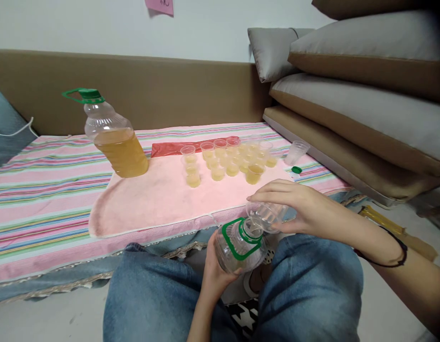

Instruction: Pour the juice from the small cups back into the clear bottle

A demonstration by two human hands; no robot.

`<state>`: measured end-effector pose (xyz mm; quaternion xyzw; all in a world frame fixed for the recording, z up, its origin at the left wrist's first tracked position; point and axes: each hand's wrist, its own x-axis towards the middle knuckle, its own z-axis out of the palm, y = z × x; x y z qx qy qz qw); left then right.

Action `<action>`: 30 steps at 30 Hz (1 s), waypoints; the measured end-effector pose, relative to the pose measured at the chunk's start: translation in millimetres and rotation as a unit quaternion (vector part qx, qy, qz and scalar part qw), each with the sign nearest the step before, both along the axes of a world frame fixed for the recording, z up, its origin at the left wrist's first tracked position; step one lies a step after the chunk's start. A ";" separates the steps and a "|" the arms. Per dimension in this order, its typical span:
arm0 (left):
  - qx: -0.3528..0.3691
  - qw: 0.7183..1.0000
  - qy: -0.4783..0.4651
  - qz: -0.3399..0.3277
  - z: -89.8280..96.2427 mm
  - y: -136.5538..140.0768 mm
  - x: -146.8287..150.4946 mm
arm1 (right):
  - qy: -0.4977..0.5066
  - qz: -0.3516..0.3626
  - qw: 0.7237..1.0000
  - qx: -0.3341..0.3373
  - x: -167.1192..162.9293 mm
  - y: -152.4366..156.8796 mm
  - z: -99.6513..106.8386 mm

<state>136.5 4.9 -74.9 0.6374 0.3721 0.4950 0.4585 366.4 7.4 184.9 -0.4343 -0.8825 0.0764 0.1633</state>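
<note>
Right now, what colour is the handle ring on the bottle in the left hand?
The handle ring is green, showing best in the head view.

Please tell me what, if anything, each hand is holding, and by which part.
The left hand has its grip around the body of the clear bottle; the right hand has its grip on the clear cup by its side wall.

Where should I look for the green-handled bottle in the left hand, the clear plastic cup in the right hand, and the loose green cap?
Green-handled bottle [237,244], head view: on its clear upper body.
Clear plastic cup [267,216], head view: on its side wall.
Loose green cap [296,169], head view: on its middle.
</note>
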 end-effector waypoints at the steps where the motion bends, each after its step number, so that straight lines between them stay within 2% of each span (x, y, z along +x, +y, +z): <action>1: 0.000 1.000 -0.005 -0.001 1.0 -0.3 0.3 | -0.005 0.001 1.000 0.001 -0.7 -0.1 0.4; 11: 0.001 1.000 -0.022 0.005 4.7 -0.1 1.8 | -0.065 0.040 0.996 0.045 -10.9 -0.4 7.6; 22: -0.019 1.000 -0.022 0.011 5.8 -1.4 0.4 | -0.125 0.113 0.969 0.182 -33.1 -5.7 11.8; 30: 0.002 1.000 -0.026 0.015 6.1 -0.3 -0.4 | -0.141 0.142 0.938 0.283 -40.1 -8.9 8.7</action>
